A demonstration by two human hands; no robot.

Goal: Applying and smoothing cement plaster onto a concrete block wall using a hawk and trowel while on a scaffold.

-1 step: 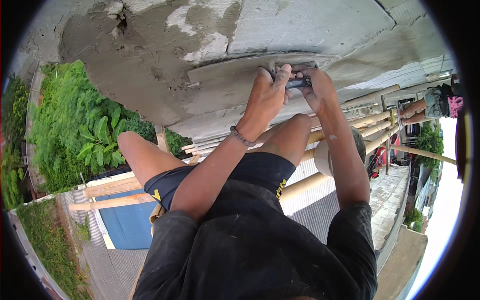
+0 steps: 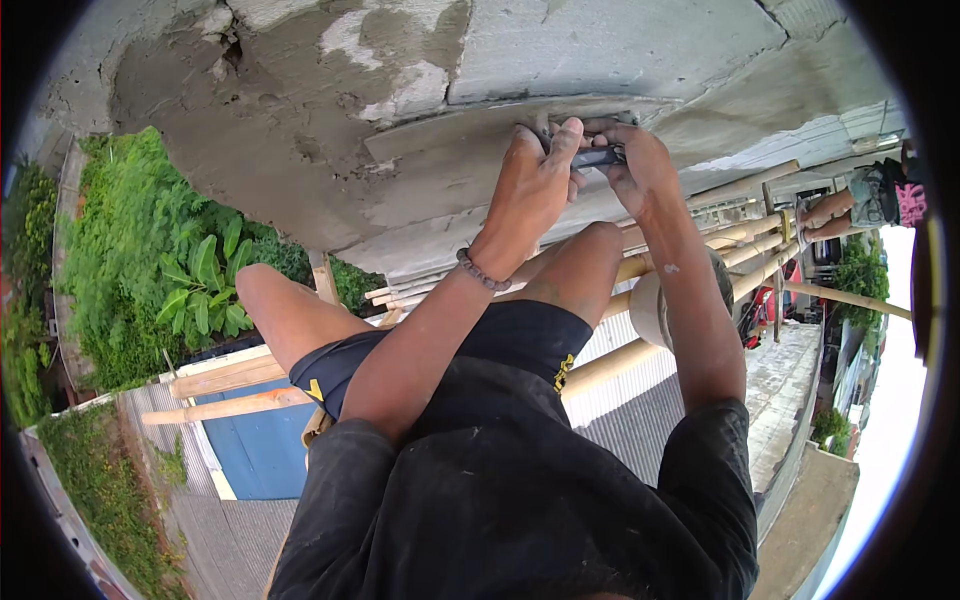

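The left hand (image 2: 530, 188) is closed around the left part of a dark handle (image 2: 597, 157), thumb lying up along it, and the right hand (image 2: 648, 175) wraps the handle's other end, fingers curled in; some fingertips are hidden behind the grip. If one hand were to press harder than the other, the float (image 2: 440, 133) could tip and its edge gouge the damp grey plaster (image 2: 240, 165); a hard sideways pull could drag patches loose, most likely near the ragged hollow (image 2: 232, 45) at upper left. Leaning out too far with both hands occupied could also cost the person balance, given the height. The float, a long flat board, lies just beyond the knuckles, seemingly flat to the wall (image 2: 600, 50), and reaches well past the left hand on one side but only a little past the right on the other. Below the hands are the person's bare knees, and a pale bucket (image 2: 647, 310) shows beside the right forearm. Farther out run bamboo poles (image 2: 230, 403), and another person's legs (image 2: 828, 210) appear at far right.
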